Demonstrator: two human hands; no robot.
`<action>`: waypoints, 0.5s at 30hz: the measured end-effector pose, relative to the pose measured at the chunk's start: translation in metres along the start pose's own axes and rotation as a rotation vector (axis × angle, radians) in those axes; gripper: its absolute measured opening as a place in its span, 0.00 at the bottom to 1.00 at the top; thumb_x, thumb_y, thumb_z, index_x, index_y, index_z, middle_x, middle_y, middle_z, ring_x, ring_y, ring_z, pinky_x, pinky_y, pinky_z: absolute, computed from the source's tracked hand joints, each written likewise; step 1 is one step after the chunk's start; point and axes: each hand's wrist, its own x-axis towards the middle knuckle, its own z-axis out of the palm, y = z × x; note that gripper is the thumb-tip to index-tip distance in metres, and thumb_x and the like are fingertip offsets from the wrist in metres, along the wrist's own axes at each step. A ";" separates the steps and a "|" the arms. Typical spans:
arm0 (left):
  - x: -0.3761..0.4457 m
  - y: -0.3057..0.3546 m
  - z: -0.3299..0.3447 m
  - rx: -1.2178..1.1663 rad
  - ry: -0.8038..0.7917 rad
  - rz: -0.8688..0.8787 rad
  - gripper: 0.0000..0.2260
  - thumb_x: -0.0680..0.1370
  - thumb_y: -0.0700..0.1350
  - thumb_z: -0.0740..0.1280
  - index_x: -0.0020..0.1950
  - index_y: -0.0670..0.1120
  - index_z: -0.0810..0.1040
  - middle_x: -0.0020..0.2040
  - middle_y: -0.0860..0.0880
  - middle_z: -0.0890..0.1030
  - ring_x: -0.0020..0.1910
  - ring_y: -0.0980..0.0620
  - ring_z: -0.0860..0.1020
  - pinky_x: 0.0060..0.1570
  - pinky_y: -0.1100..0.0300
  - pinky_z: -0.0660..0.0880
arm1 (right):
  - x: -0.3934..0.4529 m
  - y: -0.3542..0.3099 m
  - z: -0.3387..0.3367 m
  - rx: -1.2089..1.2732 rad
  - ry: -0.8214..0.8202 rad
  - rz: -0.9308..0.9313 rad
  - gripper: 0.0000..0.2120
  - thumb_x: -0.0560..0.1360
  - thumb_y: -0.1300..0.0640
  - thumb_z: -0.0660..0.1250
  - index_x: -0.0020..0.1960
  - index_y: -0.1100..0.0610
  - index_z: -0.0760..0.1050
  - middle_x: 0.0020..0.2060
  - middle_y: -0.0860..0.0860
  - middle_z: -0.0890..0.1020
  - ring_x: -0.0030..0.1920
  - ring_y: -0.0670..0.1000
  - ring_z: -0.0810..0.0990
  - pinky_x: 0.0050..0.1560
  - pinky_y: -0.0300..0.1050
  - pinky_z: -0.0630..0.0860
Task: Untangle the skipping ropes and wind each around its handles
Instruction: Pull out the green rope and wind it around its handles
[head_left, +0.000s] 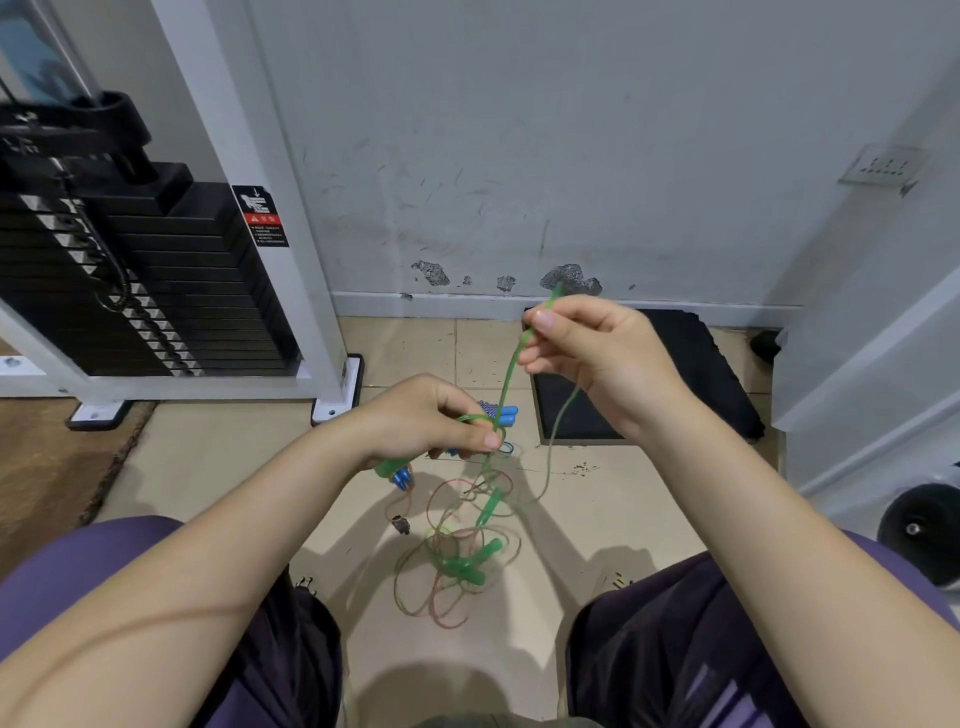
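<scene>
A pale tiled floor (597, 499) carries everything; below the hands (426, 415) lies a tangle of green and reddish ropes (457, 561) (green handles among them); beyond the hands sit blue handles (508, 414) and a black mat (691, 374).

We're in a gym: a black stacked-plate weight machine (130, 280) in its white steel frame (260, 197), a black round dumbbell head (919, 530), scuffed grey wall (571, 156), beige tiled floor (415, 348).

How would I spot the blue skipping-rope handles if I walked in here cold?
Find the black mat on the floor by the wall. Just left of its near corner, past the left hand, lie the blue handles. They alone are solid blue; the loose rope handles nearer the person are green.
</scene>
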 end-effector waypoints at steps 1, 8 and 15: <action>0.000 0.001 0.001 -0.019 0.022 0.014 0.07 0.73 0.44 0.75 0.45 0.41 0.85 0.35 0.46 0.82 0.32 0.56 0.73 0.32 0.64 0.67 | 0.000 -0.001 -0.001 0.011 0.006 0.009 0.05 0.75 0.64 0.68 0.48 0.66 0.78 0.35 0.57 0.82 0.36 0.54 0.82 0.40 0.44 0.81; 0.007 0.005 -0.005 -0.411 0.237 0.146 0.06 0.75 0.40 0.71 0.45 0.37 0.82 0.33 0.48 0.82 0.29 0.55 0.77 0.25 0.66 0.64 | -0.001 0.015 -0.002 -0.346 -0.163 0.206 0.04 0.72 0.60 0.74 0.45 0.59 0.82 0.38 0.57 0.84 0.40 0.52 0.83 0.46 0.47 0.81; 0.007 0.005 -0.006 -0.565 0.227 0.194 0.11 0.69 0.47 0.72 0.46 0.41 0.82 0.39 0.44 0.81 0.35 0.53 0.79 0.27 0.66 0.66 | -0.008 0.019 0.010 -0.512 -0.241 0.214 0.03 0.73 0.64 0.73 0.45 0.64 0.81 0.34 0.57 0.82 0.34 0.50 0.80 0.37 0.38 0.78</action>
